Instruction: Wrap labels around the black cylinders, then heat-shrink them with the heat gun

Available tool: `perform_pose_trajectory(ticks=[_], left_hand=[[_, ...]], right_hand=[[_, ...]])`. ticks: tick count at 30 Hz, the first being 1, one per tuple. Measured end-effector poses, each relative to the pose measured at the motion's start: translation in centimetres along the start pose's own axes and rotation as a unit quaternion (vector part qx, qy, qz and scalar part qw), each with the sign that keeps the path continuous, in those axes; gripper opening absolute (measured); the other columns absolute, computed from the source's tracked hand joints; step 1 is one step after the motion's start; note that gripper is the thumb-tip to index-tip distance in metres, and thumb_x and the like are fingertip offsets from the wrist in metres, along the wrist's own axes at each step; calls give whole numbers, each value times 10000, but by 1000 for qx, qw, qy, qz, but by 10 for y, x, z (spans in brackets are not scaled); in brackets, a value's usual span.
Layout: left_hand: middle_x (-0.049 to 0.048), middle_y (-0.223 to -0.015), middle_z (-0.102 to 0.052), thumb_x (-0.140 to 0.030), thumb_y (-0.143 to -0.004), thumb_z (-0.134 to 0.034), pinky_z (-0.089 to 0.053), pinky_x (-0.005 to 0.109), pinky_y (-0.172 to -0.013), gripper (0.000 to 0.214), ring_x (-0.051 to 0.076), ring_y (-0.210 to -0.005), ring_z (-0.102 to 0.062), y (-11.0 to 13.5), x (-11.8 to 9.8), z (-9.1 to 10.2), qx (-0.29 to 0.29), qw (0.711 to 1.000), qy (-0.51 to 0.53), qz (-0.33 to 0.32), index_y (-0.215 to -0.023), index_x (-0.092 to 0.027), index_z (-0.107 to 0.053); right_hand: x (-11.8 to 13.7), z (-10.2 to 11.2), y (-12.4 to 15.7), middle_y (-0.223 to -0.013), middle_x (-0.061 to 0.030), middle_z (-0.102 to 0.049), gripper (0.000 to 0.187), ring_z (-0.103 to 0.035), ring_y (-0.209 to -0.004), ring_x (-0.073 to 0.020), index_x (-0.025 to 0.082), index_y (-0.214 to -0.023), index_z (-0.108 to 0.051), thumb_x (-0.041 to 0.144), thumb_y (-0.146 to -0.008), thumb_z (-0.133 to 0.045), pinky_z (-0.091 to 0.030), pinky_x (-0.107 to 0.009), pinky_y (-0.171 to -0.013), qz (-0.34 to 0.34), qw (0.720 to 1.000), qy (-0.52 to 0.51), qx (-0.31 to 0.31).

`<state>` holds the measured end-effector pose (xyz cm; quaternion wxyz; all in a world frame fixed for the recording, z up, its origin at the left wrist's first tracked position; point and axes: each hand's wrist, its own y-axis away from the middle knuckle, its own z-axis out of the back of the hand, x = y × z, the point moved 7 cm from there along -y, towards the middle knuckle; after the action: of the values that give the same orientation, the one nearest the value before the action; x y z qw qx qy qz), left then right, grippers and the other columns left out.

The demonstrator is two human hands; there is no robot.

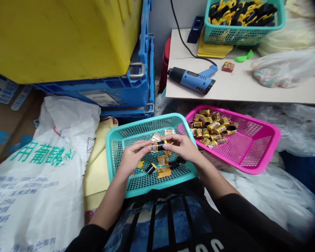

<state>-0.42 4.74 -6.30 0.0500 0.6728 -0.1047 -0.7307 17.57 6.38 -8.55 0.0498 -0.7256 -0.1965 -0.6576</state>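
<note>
Over a teal mesh basket [112, 189], both my hands pinch one small black tube with yellow printed film [160, 146]. My left hand [132, 157] grips its left end, where the film shows, and my right hand [182, 147] has the right end between thumb and fingers. Below them in the basket lie yellow printed film sleeves [164, 171], another black tube with a yellow rim [151, 169], a black piece [174, 163] and a small yellow part [140, 164]. My fingers hide part of the held tube.
Right of the teal basket, a pink basket [267, 147] holds many yellow wrapped pieces [212, 127]. A blue heat gun [194, 79] lies on the white table [233, 87], its cord trailing behind. Blue crates [115, 94] and a white sack [42, 182] stand at left.
</note>
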Motion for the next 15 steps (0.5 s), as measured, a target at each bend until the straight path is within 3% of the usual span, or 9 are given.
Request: perform_pose_trajectory(ticks=[6,9,12,15], left_hand=[[58,-974,-759,-288,-644,-830,-551,384,-895,286,203,-919,-692,1,-3,-13,25,999,39,23,-912,-218,-758],[53,-981,-757,-268,-644,-829,-551,371,-880,280,195,-921,-690,1,-2,-18,30,997,61,21,-910,-221,-751],[45,-1000,-752,-250,-624,-839,-541,363,-891,293,198,-949,-681,2,-2,-22,21,996,89,0,-902,-231,-750],[34,-966,-752,-254,-613,-845,-547,344,-854,291,188,-909,-679,3,0,-24,6,995,103,-2,-888,-237,-751]], right_hand=[[-3,-13,1,-903,-31,-653,359,-596,-817,-137,199,-913,-684,417,-652,-799,-490,-306,-764,29,999,-29,-31],[-12,-23,2,-1044,-50,-633,363,-595,-901,-149,224,-985,-672,499,-751,-709,-498,-302,-779,1,992,-125,-7],[-23,-41,5,-1060,-46,-617,404,-591,-849,-131,252,-1088,-629,530,-796,-660,-514,-271,-721,-67,958,-273,54],[-24,-51,5,-885,-11,-602,413,-560,-727,-94,226,-1006,-630,527,-739,-725,-505,-221,-663,-74,932,-350,59]])
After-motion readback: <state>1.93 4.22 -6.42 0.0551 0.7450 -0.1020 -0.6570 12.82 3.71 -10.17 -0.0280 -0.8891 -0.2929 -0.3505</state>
